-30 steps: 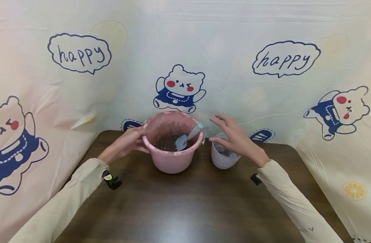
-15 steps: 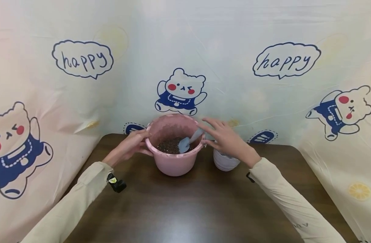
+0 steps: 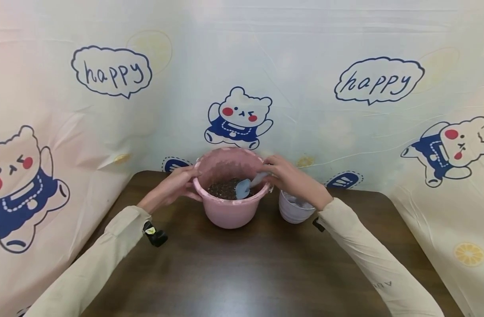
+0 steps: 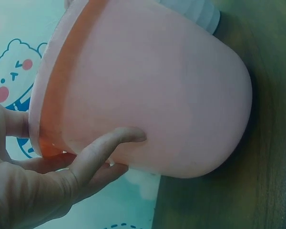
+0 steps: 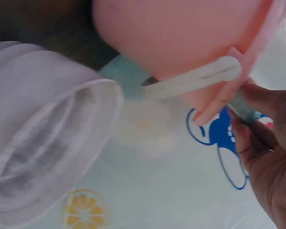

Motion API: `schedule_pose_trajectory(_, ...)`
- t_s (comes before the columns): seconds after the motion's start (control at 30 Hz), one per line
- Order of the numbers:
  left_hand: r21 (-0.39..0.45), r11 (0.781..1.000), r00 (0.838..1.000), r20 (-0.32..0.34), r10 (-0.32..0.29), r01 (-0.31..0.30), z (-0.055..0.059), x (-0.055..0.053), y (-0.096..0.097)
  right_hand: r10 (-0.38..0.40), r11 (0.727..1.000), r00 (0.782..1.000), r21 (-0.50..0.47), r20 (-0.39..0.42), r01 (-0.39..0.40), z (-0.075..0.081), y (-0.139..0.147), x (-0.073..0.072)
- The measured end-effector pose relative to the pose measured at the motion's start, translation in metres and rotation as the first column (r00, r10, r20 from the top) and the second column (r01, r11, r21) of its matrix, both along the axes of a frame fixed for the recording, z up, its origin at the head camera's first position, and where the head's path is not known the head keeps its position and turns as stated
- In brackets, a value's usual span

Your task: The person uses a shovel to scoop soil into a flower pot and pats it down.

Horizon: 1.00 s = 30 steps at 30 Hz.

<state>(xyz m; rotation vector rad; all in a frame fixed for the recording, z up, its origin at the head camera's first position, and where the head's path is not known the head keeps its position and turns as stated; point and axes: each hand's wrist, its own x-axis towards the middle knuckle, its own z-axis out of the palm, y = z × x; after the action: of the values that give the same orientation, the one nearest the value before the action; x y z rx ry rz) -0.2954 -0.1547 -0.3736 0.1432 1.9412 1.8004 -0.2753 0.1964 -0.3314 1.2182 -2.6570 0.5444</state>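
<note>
A pink bucket (image 3: 230, 214) stands upright on the table, with dark soil (image 3: 222, 190) inside. My left hand (image 3: 173, 188) grips its left rim; in the left wrist view, fingers (image 4: 93, 155) lie along the outer wall below the rim. A small blue-grey trowel (image 3: 243, 189) leans in the bucket, its blade on the soil and its handle over the right rim. My right hand (image 3: 295, 179) pinches the handle's upper end between thumb and fingers. Below that hand stands a whitish ribbed flowerpot (image 5: 57, 138), partly covered by it in the head view.
The brown table (image 3: 234, 273) reaches back to a printed cloth (image 3: 305, 66) that hangs behind and along both sides. A white bail handle (image 5: 195, 78) hangs at the bucket's right side, between it and the flowerpot.
My right hand has moved left from above the flowerpot to the bucket's right rim and taken hold of the trowel handle. My left hand stays on the bucket rim.
</note>
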Motion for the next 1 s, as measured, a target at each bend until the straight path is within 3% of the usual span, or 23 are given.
schedule_pose_trajectory(0.13,0.003,1.000,1.000,-0.007,-0.003,0.003,0.000,0.000,0.001,-0.042,0.992,0.999,0.117,0.013,0.040,0.009,-0.016,-0.003)
schedule_pose_trajectory(0.4,0.006,1.000,1.000,-0.013,-0.011,0.011,0.000,0.003,0.002,-0.135,0.945,0.991,0.301,-0.001,0.129,0.017,-0.037,-0.008)
schedule_pose_trajectory(0.5,0.016,1.000,1.000,-0.012,-0.017,0.018,-0.001,0.003,0.004,-0.168,0.898,0.981,0.397,-0.093,0.191,0.017,-0.043,-0.008)
schedule_pose_trajectory(0.6,0.025,0.999,1.000,-0.016,-0.020,0.020,-0.001,0.003,0.006,-0.146,0.830,0.960,0.499,-0.237,0.249,0.014,-0.049,-0.008)
schedule_pose_trajectory(0.7,0.028,0.999,1.000,-0.015,-0.015,0.015,-0.001,0.003,0.009,-0.115,0.773,0.939,0.564,-0.324,0.290,0.010,-0.053,-0.009)
schedule_pose_trajectory(0.87,0.023,1.000,1.000,-0.017,-0.019,0.019,-0.002,0.003,0.012,-0.110,0.750,0.921,0.576,-0.374,0.323,0.005,-0.057,-0.009)
schedule_pose_trajectory(1.0,0.018,1.000,1.000,-0.008,-0.014,0.015,-0.001,0.004,0.010,-0.094,0.759,0.875,0.535,-0.475,0.372,0.004,-0.058,-0.010)
